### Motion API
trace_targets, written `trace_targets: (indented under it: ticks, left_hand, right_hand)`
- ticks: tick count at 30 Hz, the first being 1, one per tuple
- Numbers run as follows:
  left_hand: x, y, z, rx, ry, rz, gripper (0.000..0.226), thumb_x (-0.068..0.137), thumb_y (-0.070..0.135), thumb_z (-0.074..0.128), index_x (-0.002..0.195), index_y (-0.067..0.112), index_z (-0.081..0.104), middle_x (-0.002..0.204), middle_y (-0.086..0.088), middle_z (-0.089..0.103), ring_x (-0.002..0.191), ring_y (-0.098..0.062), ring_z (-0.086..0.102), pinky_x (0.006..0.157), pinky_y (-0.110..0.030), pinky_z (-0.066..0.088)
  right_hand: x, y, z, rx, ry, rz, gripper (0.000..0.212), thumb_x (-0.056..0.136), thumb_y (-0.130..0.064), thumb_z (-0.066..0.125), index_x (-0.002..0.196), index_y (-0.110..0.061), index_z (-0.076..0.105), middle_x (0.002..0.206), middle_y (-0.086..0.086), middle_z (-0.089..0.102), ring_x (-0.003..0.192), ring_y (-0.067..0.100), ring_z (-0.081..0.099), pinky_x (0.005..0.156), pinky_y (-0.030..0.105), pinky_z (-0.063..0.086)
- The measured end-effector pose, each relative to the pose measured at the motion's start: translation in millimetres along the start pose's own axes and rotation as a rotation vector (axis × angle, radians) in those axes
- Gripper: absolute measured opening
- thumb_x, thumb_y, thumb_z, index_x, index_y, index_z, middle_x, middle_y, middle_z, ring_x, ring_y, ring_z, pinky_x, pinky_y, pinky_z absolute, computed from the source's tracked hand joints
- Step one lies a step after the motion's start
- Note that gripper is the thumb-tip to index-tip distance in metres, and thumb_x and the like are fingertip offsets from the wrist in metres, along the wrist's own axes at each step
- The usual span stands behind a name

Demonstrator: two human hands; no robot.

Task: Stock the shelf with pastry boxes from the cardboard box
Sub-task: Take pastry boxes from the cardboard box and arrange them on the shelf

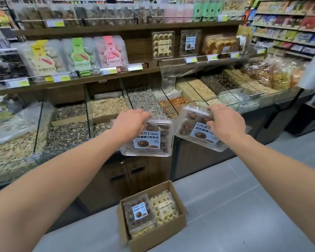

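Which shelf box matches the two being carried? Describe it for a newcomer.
Start at the wooden middle shelf, right half. Three clear boxes stand there; take the centre one, the dark chocolate cookie box. Its neighbours hold pale cookies; only it has dark ones and a blue-white label.

Two bare forearms, uncovered from the frame edges to the wrists. No sleeves in view on either arm. Left hand [130, 122] bare: no glove, ring, watch or band at the wrist. Right hand [224, 122] likewise bare, nothing worn on the wrist or on the fingers [210, 122] in view. Short nails, unpainted where visible. Upper arms and shoulders out of frame.
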State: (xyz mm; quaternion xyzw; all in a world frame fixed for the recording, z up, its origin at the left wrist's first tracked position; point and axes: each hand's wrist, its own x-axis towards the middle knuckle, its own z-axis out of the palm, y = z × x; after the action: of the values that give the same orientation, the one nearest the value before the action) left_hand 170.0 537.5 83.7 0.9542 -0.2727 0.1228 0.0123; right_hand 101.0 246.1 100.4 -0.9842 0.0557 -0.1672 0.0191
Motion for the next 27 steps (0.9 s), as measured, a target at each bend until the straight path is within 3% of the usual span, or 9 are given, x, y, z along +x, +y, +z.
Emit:
trace_targets:
  ticks: [4,9,17,23,27]
  left_hand:
    - [30.2,15.4,-6.8,0.026,0.050,0.027,0.037,0.097,0.027,0.050,0.134,0.027,0.050,0.117,0.002,0.062,0.101,-0.021,0.060,0.072,-0.034,0.052]
    - [85.2,44.5,-6.5,0.021,0.037,0.023,0.039,0.097,0.025,0.049,0.136,0.027,0.050,0.115,0.001,0.062,0.101,-0.023,0.061,0.076,-0.039,0.055]
    - [206.7,100.8,17.6,0.057,0.045,-0.062,0.034,0.097,0.027,0.048,0.131,0.030,0.053,0.106,0.004,0.063,0.090,-0.019,0.062,0.072,-0.037,0.057]
    - [301.9,133.9,19.9,0.071,0.074,-0.144,0.036,0.098,0.027,0.046,0.134,0.029,0.049,0.116,-0.002,0.060,0.099,-0.027,0.060,0.078,-0.043,0.054]
    - [364.3,138.8,24.1,0.075,0.085,-0.181,0.037,0.098,0.029,0.048,0.135,0.031,0.048,0.120,-0.001,0.060,0.104,-0.026,0.060,0.080,-0.043,0.053]
  right_hand:
    - [15.9,28.1,-10.2,-0.059,0.063,-0.002,0.040,0.089,-0.033,0.070,0.124,-0.020,0.056,0.113,0.004,0.066,0.103,0.030,0.058,0.080,0.040,0.048]
    - [54.1,76.6,-6.5,-0.066,0.121,0.000,0.035,0.087,-0.032,0.072,0.117,-0.018,0.060,0.107,0.004,0.068,0.096,0.029,0.060,0.075,0.038,0.048]
    - [153.8,186.4,17.2,-0.071,0.154,-0.086,0.043,0.088,-0.035,0.069,0.127,-0.023,0.057,0.111,0.000,0.066,0.098,0.028,0.060,0.082,0.039,0.047]
    - [244.8,264.6,24.3,-0.035,0.183,-0.158,0.043,0.087,-0.031,0.072,0.128,-0.023,0.058,0.113,0.000,0.066,0.103,0.027,0.060,0.092,0.041,0.041]
    - [305.5,301.4,36.0,-0.028,0.195,-0.182,0.038,0.086,-0.031,0.073,0.121,-0.024,0.059,0.108,-0.002,0.067,0.098,0.026,0.060,0.088,0.040,0.042]
